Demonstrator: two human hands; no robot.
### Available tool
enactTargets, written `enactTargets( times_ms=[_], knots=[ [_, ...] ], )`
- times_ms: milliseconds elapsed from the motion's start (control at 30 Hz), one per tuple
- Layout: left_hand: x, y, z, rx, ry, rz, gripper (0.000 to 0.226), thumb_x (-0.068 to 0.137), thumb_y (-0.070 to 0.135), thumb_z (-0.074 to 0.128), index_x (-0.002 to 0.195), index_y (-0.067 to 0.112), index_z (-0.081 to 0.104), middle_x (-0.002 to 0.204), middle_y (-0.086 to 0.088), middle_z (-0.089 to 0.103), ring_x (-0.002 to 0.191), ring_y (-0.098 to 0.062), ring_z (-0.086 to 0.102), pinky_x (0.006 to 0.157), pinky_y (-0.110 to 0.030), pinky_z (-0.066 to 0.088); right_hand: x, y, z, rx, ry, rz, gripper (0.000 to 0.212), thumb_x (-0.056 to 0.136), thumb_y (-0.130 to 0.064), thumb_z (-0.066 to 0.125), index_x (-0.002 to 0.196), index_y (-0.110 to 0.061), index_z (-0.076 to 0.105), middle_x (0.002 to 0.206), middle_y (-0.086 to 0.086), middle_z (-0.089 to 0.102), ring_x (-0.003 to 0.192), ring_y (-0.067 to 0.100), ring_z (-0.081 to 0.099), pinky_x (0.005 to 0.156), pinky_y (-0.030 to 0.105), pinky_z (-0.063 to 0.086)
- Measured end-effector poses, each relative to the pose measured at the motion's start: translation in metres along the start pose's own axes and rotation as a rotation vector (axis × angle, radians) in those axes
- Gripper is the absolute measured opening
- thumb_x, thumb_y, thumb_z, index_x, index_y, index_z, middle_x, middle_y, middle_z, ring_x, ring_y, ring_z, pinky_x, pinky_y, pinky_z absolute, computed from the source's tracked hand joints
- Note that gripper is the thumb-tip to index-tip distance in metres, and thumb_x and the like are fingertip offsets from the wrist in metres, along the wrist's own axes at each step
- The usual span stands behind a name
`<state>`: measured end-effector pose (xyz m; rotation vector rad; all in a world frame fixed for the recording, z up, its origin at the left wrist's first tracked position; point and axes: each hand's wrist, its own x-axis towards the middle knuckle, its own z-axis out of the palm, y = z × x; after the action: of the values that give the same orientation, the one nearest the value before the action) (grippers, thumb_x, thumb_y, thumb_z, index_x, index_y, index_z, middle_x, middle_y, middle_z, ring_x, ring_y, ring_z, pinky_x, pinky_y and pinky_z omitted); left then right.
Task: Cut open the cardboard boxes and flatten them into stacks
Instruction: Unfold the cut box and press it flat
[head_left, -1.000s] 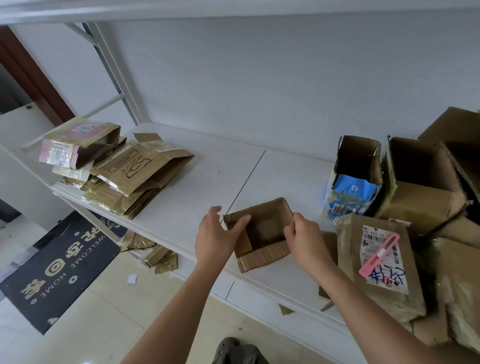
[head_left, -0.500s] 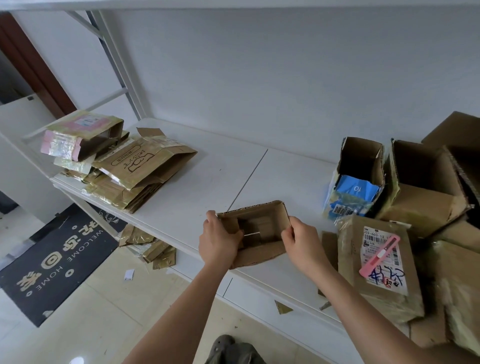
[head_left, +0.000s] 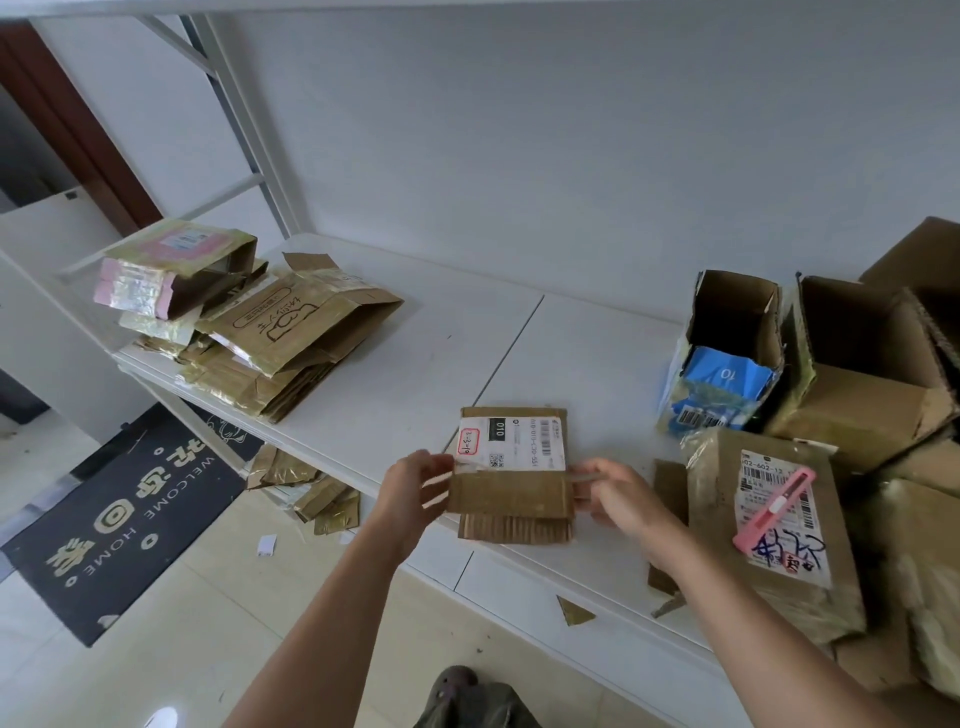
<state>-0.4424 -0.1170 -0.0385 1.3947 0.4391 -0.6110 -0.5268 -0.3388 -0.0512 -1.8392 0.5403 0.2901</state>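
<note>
Small box (head_left: 511, 470): pressed flat now, held up just above the front edge of the white worktop (head_left: 415, 374), white shipping label facing up, a corrugated flap sticking out underneath.
Left hand (head_left: 413, 493): on the box's left edge, fingers curled round it, thumb on top, pinching the cardboard.
Right hand (head_left: 618, 499): on the right edge, fingers bent and closed on the cardboard, nipping it at the side.
Blue-printed box (head_left: 727, 358): standing open on the right side of the worktop, top flaps up, the inside dark; nothing to be made out in there.
Big brown box (head_left: 862, 384): open too, just beside the blue one, leaning, its inside in shadow, contents not clear.
Labelled parcel (head_left: 774, 535): lying flat at the right front, scribbled marker on its label.
Pink cutter (head_left: 774, 509): resting on top of that parcel's label, well clear of both hands.
Flattened stack (head_left: 270, 353): over on the left end of the worktop, shiny taped cardboard piled up, a pink-edged box (head_left: 166, 270) on top, open at one end.
Floor: scraps of cardboard (head_left: 306, 488) under the worktop, a dark welcome mat (head_left: 119, 509) to the left.
</note>
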Motion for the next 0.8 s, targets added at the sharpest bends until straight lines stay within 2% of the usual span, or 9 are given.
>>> enactTargets(
  times_ms=[100, 167, 300, 400, 500, 567, 633, 733, 800],
  knots=[
    [0.005, 0.001, 0.005, 0.290, -0.022, 0.032, 0.052, 0.094, 0.036, 0.063, 0.137, 0.010, 0.049, 0.123, -0.008, 0.063, 0.100, -0.018, 0.063, 0.080, -0.029, 0.052, 0.000, -0.006, 0.006, 0.087, 0.011, 0.010, 0.042, 0.107, -0.039, 0.031, 0.148, -0.030, 0.034, 0.131, -0.008, 0.050, 0.116, 0.018, 0.054, 0.090, 0.035, 0.050],
    [0.003, 0.002, 0.009, 0.467, -0.071, 0.120, 0.076, 0.089, 0.025, 0.072, 0.152, 0.016, 0.030, 0.138, -0.003, 0.054, 0.109, -0.017, 0.058, 0.083, -0.027, 0.052, -0.001, -0.013, 0.010, 0.053, -0.041, -0.056, 0.048, 0.105, -0.048, 0.027, 0.150, -0.032, 0.029, 0.133, -0.010, 0.050, 0.120, 0.014, 0.050, 0.096, 0.033, 0.047],
    [-0.004, 0.009, 0.015, 0.510, -0.078, 0.352, 0.079, 0.088, -0.007, 0.062, 0.150, 0.031, 0.032, 0.137, 0.005, 0.050, 0.099, -0.011, 0.060, 0.070, -0.028, 0.058, 0.001, -0.027, 0.004, 0.054, -0.018, -0.138, 0.043, 0.101, -0.053, 0.032, 0.138, -0.032, 0.036, 0.117, -0.014, 0.058, 0.107, 0.007, 0.057, 0.084, 0.027, 0.045],
    [-0.009, 0.018, 0.015, 0.330, -0.100, 0.430, 0.059, 0.092, -0.007, 0.053, 0.138, 0.029, 0.046, 0.126, 0.006, 0.055, 0.108, -0.014, 0.060, 0.066, -0.022, 0.058, 0.005, -0.032, -0.006, 0.198, 0.076, -0.165, 0.041, 0.099, -0.057, 0.034, 0.122, -0.025, 0.046, 0.118, -0.011, 0.057, 0.114, 0.009, 0.052, 0.096, 0.032, 0.041],
    [-0.009, 0.019, 0.016, 0.181, -0.068, 0.382, 0.025, 0.096, 0.002, 0.043, 0.111, 0.014, 0.059, 0.114, -0.004, 0.064, 0.116, -0.023, 0.059, 0.092, -0.033, 0.052, 0.009, -0.031, -0.010, 0.339, 0.196, -0.159, 0.050, 0.096, -0.060, 0.037, 0.118, -0.018, 0.051, 0.122, 0.000, 0.061, 0.119, 0.018, 0.056, 0.106, 0.044, 0.043],
    [-0.009, 0.017, 0.018, 0.167, -0.048, 0.337, 0.016, 0.100, 0.020, 0.049, 0.112, 0.013, 0.056, 0.111, -0.007, 0.064, 0.111, -0.025, 0.061, 0.097, -0.039, 0.050, 0.009, -0.028, -0.008, 0.271, 0.218, -0.155, 0.054, 0.090, -0.067, 0.041, 0.116, -0.021, 0.052, 0.114, 0.004, 0.064, 0.111, 0.020, 0.061, 0.101, 0.045, 0.048],
    [-0.008, 0.016, 0.022, 0.333, -0.011, 0.400, 0.029, 0.096, 0.037, 0.058, 0.121, 0.023, 0.054, 0.109, -0.004, 0.061, 0.100, -0.020, 0.065, 0.087, -0.036, 0.055, 0.007, -0.025, -0.005, 0.205, 0.233, -0.178, 0.045, 0.089, -0.061, 0.051, 0.114, -0.025, 0.053, 0.111, 0.000, 0.063, 0.104, 0.015, 0.063, 0.095, 0.041, 0.052],
    [-0.007, 0.015, 0.027, 0.488, 0.047, 0.509, 0.029, 0.092, 0.032, 0.066, 0.118, 0.030, 0.055, 0.106, -0.001, 0.058, 0.088, -0.017, 0.066, 0.062, -0.024, 0.051, 0.006, -0.022, -0.004, 0.185, 0.254, -0.240, 0.020, 0.095, -0.028, 0.062, 0.114, -0.026, 0.056, 0.112, -0.007, 0.060, 0.101, 0.013, 0.065, 0.089, 0.034, 0.056],
    [-0.005, 0.015, 0.028, 0.459, 0.073, 0.530, 0.022, 0.091, 0.032, 0.066, 0.109, 0.030, 0.054, 0.109, 0.002, 0.058, 0.089, -0.020, 0.066, 0.064, -0.027, 0.053, 0.006, -0.021, -0.005, 0.210, 0.255, -0.252, 0.019, 0.096, -0.017, 0.061, 0.112, -0.027, 0.058, 0.111, -0.012, 0.060, 0.101, 0.009, 0.065, 0.093, 0.035, 0.054]
  ],
)
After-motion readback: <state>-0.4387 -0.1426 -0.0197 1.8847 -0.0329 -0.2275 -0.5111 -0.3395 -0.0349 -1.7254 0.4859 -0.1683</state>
